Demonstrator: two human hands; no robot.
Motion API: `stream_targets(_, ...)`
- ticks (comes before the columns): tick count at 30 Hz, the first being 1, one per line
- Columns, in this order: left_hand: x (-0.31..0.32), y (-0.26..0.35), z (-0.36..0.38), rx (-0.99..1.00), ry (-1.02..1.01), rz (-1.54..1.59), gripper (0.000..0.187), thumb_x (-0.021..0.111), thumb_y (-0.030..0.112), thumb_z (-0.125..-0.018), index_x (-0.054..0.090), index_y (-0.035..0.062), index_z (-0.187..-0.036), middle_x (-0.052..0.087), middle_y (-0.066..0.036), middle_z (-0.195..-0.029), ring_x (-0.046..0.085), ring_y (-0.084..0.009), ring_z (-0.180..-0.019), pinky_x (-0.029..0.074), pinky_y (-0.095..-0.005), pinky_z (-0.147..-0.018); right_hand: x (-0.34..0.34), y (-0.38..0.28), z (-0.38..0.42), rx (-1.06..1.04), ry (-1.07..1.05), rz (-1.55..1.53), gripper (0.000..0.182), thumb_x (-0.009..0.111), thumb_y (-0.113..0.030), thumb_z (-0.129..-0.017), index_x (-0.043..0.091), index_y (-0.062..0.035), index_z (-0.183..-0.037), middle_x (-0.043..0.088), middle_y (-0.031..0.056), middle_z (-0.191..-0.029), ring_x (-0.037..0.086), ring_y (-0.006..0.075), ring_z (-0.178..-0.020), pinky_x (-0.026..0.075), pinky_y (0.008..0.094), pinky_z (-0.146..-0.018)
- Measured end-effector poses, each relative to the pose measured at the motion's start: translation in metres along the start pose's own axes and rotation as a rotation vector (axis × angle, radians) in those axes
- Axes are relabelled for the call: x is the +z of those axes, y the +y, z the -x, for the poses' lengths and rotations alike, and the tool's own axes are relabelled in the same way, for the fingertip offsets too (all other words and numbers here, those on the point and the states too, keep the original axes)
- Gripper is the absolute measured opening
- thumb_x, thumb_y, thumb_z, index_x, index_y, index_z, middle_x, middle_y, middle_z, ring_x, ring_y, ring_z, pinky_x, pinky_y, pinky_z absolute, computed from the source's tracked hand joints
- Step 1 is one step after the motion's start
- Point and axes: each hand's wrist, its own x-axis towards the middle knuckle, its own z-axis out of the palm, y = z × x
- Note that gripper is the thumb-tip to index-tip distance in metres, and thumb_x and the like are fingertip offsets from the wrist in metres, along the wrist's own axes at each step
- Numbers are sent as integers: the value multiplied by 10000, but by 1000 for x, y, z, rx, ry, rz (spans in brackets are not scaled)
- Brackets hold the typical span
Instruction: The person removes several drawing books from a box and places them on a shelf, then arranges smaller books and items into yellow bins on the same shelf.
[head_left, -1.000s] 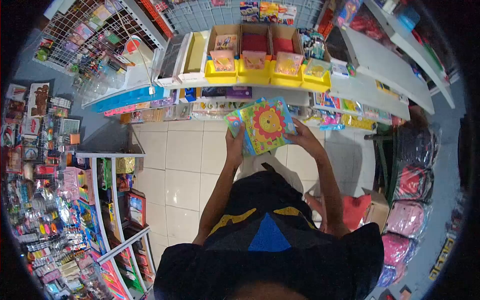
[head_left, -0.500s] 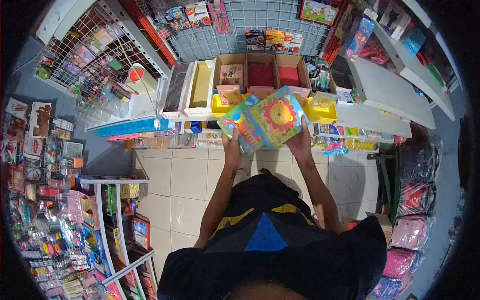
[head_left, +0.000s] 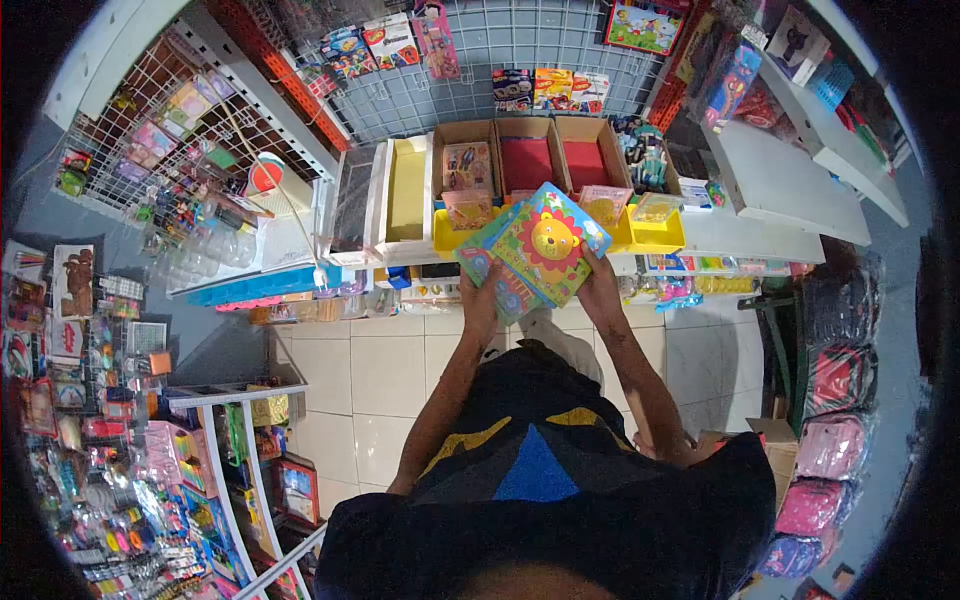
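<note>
In front of my body I hold two colourful picture books, tilted and overlapping. The lion book (head_left: 550, 243), with a red-maned lion on its cover, lies on top. Beneath it, the green and blue book (head_left: 480, 262) shows mainly along its left and lower side. My left hand (head_left: 481, 292) is closed on the green and blue book at its lower left. The lion book's right edge is in the grip of my right hand (head_left: 598, 288). Fingers under both books are hidden. Just beyond the books are yellow bins (head_left: 655, 236) on the shelf.
Cardboard boxes (head_left: 525, 160) with red contents and a white box (head_left: 407, 195) stand on the shelf. A wire grid (head_left: 480, 50) with hanging packets rises behind. Packed racks (head_left: 110, 480) fill the left side. Plastic-wrapped bags (head_left: 830, 450) are stacked at right, above a tiled floor (head_left: 385, 365).
The two books have slid further over each other, the lion book now covering more of the green and blue one. My hands have come a little closer together.
</note>
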Motion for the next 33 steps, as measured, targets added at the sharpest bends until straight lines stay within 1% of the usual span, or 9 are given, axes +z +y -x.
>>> stream_targets(5,-5,-11,-18,49,-45,-49,307,626,127,-874,487,35,-1132,573,-48,-1055,576,-145,-916,496,-319,-798,-9,6,-14,17,-10,-124,397,506,-270,-940,451,-43,-1261,553,84,-1217,526,203,-1126,407,383,-977)
stream_targets(8,-3,-5,-17,59,14,-288,314,630,155,-875,494,36,-1131,571,-52,-1061,571,-145,-938,492,-320,-806,5,-10,-17,-14,-50,-71,388,508,-258,-937,446,-51,-1260,557,81,-1210,542,194,-1104,421,380,-962)
stream_targets(11,7,-12,-18,-5,1,-31,329,627,186,-882,499,35,-1144,569,-57,-1082,566,-142,-970,491,-317,-812,-1,-13,-31,-33,11,59,384,514,-259,-936,437,-63,-1257,561,72,-1185,559,184,-1075,458,366,-921)
stream_targets(14,4,-18,-19,-48,3,-60,356,619,194,-890,486,32,-1178,566,-53,-1111,562,-145,-1003,492,-319,-827,1,-16,-39,-46,99,127,392,524,-259,-934,424,-65,-1259,560,66,-1161,570,173,-1054,490,348,-878)
stream_targets(17,1,-32,-23,-23,65,40,358,595,201,-906,476,34,-1199,569,-46,-1115,566,-153,-1010,497,-332,-835,2,-17,-41,-39,71,185,399,534,-265,-930,423,-60,-1254,557,61,-1147,569,166,-1052,498,338,-864)
stream_targets(20,10,-18,-29,-108,122,186,366,576,211,-914,461,37,-1214,564,-52,-1133,570,-167,-1016,491,-351,-860,7,-21,-43,-65,74,216,370,571,-232,-910,453,-73,-1222,563,47,-1093,575,150,-991,498,314,-824)
stream_targets(23,10,-20,-28,-89,-14,189,367,559,200,-915,453,35,-1225,560,-65,-1153,566,-184,-1041,476,-366,-889,-1,-19,-50,-149,100,304,369,597,-248,-892,479,-73,-1196,575,37,-1058,579,130,-936,495,289,-774)
stream_targets(26,4,-30,-37,-204,-50,210,388,568,178,-900,444,33,-1238,558,-73,-1162,555,-196,-1070,462,-376,-913,-13,-20,-56,-112,237,466,383,619,-269,-874,495,-74,-1179,582,36,-1027,574,126,-909,483,280,-757)
stream_targets(33,15,-18,-38,-340,-114,407,331,553,153,-897,496,32,-1200,574,-95,-1155,555,-219,-1074,445,-385,-933,5,-26,-54,-149,280,366,367,631,-280,-863,511,-74,-1142,598,38,-980,597,130,-849,495,282,-733)
